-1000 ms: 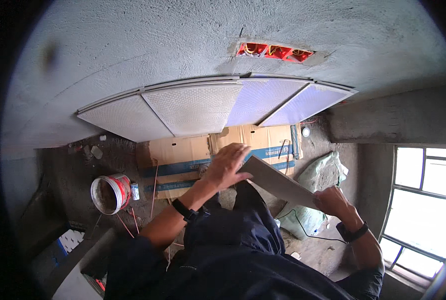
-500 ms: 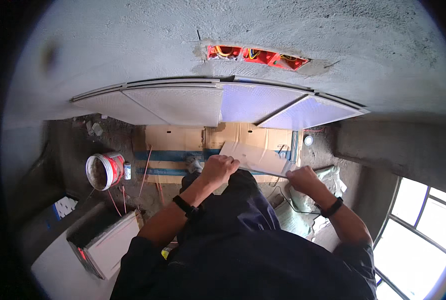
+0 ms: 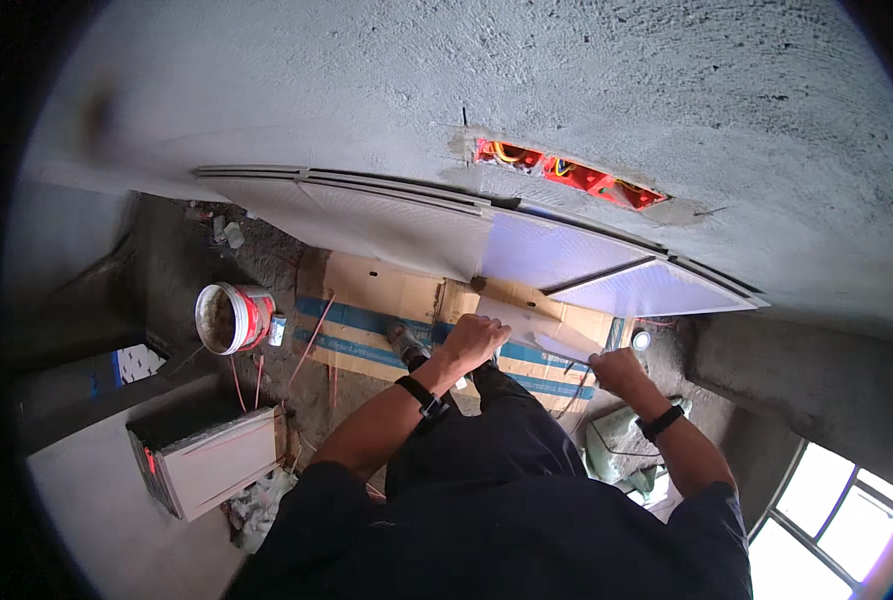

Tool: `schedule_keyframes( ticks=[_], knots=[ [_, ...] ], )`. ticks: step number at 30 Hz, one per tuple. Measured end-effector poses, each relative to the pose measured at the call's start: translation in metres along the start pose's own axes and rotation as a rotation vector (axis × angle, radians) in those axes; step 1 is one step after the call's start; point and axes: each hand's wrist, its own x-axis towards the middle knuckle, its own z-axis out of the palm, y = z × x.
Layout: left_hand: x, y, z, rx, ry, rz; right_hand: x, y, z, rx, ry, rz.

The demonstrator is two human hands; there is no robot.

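Observation:
In front of my legs I hold a pale, flat rectangular panel with a smooth face, tilted at a low angle. My left hand is closed on its left near corner. Closed at the right end is my right hand, its thumb and fingers pinching the edge. Beyond the panel, several large white textured panels lean in a row against the wall. Flattened cardboard with blue stripes covers the floor below them, and my shoe is on it.
At the left stand a red-and-white bucket and a stack of boards. Thin reddish rods lie near the bucket. Right of my legs are pale sacks. Red electrical boxes with wires sit in the rough wall.
The view has shifted, so the wall and leaning panels appear lower and farther right. The held panel shows less of its face. Both hands keep their grip, and a shoe shows more on the cardboard.

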Motion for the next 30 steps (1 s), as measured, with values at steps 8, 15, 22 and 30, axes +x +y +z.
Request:
schedule_keyframes(
  ticks=[8,15,22,30],
  knots=[
    [0.018,-0.002,-0.024,-0.074,-0.047,-0.016,-0.011,0.011,0.023,0.025,-0.009,0.092],
    [0.035,-0.094,-0.12,0.305,0.324,-0.263,-0.024,0.005,0.037,0.071,0.068,0.163],
    [0.037,-0.13,-0.125,0.334,0.101,-0.274,-0.031,-0.009,0.044,0.088,0.085,0.179],
    [0.034,-0.14,-0.11,0.348,0.154,-0.29,-0.031,-0.008,0.051,0.122,0.142,0.233]
  ],
)
